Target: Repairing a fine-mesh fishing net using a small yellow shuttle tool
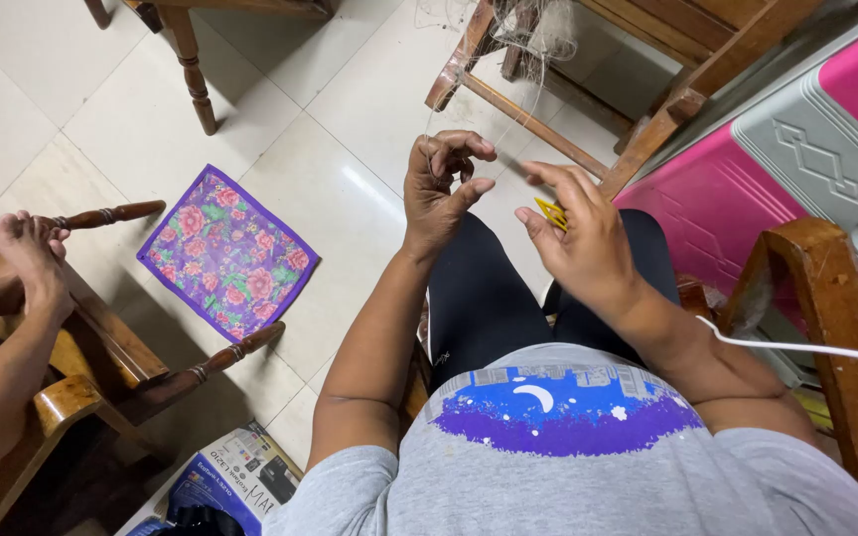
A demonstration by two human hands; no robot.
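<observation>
Fingers of the left hand curl in tight, thumb and forefinger pinched on thin pale threads that run up and away to a tangled bunch of fine netting draped on the wooden chair frame beyond the fingertips. The line looks taut, so the pinch probably keeps tension on it. Right hand sits just beside the left, fingers half open, a small yellow netting needle gripped between thumb and forefinger, its tip pointing toward the left hand; the two hands are near but apart. Both hover above the person's dark-clad knees.

Right of the fingers: a pink and grey plastic drawer cabinet, drawers closed, contents hidden. Far left of the fingers, a floral purple cloth mat lies flat on the tiled floor. Below it, a printed cardboard box, contents not visible. Another person's foot rests on a wooden armchair.
</observation>
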